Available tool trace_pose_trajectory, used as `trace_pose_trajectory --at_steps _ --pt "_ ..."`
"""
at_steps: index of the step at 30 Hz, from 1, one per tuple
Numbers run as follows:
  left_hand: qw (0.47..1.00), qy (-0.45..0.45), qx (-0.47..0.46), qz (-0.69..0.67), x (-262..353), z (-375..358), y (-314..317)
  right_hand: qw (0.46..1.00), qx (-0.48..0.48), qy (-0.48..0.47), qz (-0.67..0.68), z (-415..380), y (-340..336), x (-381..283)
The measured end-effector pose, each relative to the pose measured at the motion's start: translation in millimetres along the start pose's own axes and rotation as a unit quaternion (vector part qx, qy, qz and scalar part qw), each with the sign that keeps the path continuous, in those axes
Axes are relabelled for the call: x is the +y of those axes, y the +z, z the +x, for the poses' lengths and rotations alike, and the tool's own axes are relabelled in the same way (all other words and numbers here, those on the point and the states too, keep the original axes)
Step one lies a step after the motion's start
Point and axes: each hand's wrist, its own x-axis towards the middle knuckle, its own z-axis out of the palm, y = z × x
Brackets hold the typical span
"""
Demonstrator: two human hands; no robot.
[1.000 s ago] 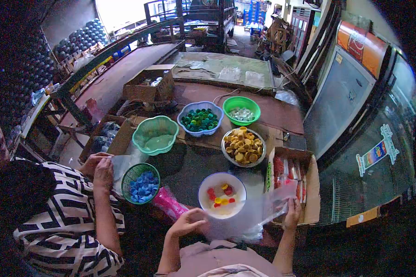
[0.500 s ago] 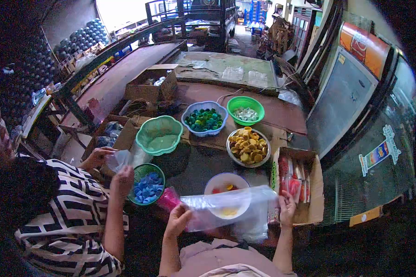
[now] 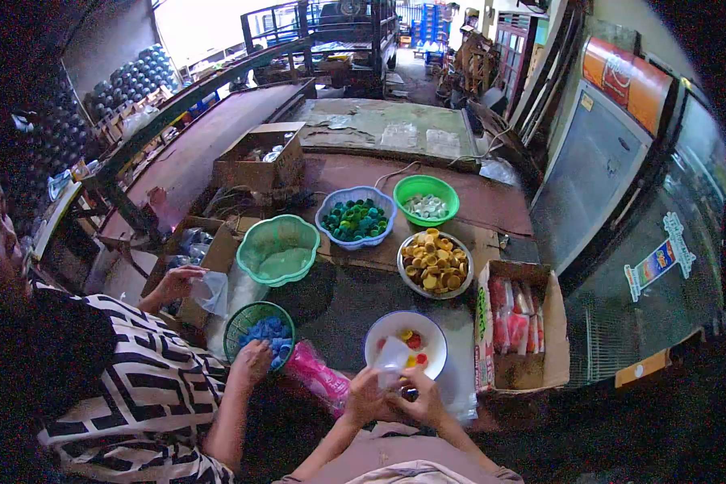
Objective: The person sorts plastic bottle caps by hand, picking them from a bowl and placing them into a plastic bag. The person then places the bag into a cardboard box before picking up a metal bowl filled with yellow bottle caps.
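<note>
We hold a clear plastic bag (image 3: 392,355) bunched between both hands at the near edge, its long axis pointing up and away over the white bowl (image 3: 383,329). Left hand (image 3: 365,397) and right hand (image 3: 421,395) both grasp it (touching each other). A co-worker's hand (image 3: 252,361) rests at the blue caps (image 3: 271,331), left.

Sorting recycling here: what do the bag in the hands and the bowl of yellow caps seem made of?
The bag, pinched by both hands, looks like thin clear plastic film: see-through and crumpled. The bowl of yellow caps seems metal, given its grey shiny rim, though that is uncertain.
</note>
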Motion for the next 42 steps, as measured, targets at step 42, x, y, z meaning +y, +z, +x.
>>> trace_pose_trajectory --at_steps 42 --pt "0.782 -0.383 -0.139 -0.472 10 -9 50 0.879 0.154 0.200 0.405 -10 -22 20"
